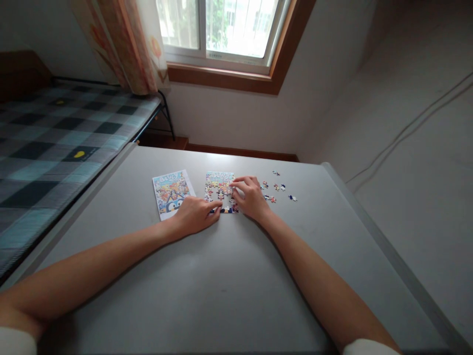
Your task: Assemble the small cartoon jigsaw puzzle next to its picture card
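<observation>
A small, partly assembled jigsaw puzzle (219, 187) lies on the grey table (229, 276). My left hand (195, 214) rests flat at the puzzle's lower left corner, fingers stretched out and a fingertip touching its bottom edge. My right hand (250, 195) lies over the puzzle's right edge, fingers curled and pressed together on a piece near the top right. Several loose puzzle pieces (275, 190) are scattered just to the right of that hand. A printed reference picture (172, 192) lies to the left of the puzzle.
A bed with a checked mattress (48, 143) stands against the table's left side. A window (221, 29) with a curtain (125, 44) is behind the table. White walls close in at the right, with a cable (414, 125) running along one.
</observation>
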Demonstrator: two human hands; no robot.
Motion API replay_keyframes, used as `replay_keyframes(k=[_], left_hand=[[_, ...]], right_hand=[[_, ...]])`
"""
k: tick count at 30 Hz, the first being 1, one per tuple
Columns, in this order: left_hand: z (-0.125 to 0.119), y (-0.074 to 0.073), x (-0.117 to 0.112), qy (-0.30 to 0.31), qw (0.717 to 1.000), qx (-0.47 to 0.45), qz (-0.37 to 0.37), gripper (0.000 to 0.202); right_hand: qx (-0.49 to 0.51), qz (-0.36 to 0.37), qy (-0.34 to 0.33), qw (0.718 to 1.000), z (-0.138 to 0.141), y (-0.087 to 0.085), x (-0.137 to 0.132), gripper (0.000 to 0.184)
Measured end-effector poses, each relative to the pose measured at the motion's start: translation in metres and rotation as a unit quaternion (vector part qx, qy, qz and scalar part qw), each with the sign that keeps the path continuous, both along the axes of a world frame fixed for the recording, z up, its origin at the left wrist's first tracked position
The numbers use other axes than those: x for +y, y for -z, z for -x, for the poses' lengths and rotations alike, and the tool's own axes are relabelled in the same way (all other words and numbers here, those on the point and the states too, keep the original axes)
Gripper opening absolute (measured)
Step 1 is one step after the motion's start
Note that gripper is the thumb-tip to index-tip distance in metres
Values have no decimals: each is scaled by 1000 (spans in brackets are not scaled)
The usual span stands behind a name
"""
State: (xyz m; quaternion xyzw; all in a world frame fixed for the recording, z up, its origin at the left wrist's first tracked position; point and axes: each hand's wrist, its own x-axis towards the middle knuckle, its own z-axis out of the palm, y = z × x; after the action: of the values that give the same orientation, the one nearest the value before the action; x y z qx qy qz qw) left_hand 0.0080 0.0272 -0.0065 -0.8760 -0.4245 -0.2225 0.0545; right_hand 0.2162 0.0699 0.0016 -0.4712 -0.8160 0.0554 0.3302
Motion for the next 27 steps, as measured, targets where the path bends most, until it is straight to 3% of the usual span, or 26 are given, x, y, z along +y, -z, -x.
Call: replay_keyframes(k=[4, 8, 12, 15, 18, 27], left_hand=[[0, 0, 1, 2, 1000, -2, 3, 25], [-1, -1, 0, 2, 1000, -5, 6, 25], [-2, -4, -1, -2, 1000, -4, 4, 24], [-2, -4, -1, -7, 1000, -1, -7, 24], [-1, -2, -1, -1, 1000, -2, -14, 23], [3, 2, 2, 70, 997, -9, -2, 26]], right_hand=[[19, -3, 35, 999, -40, -38, 15, 22], [16, 76, 94, 993, -98, -68, 23, 23], [-59, 191, 159, 967, -142, -68, 25, 26], [-145, 265, 187, 935, -157, -64, 26, 23], [-176, 313, 183, 915, -163, -65, 28, 23], [-183, 380, 145, 895, -158, -70, 25, 20]])
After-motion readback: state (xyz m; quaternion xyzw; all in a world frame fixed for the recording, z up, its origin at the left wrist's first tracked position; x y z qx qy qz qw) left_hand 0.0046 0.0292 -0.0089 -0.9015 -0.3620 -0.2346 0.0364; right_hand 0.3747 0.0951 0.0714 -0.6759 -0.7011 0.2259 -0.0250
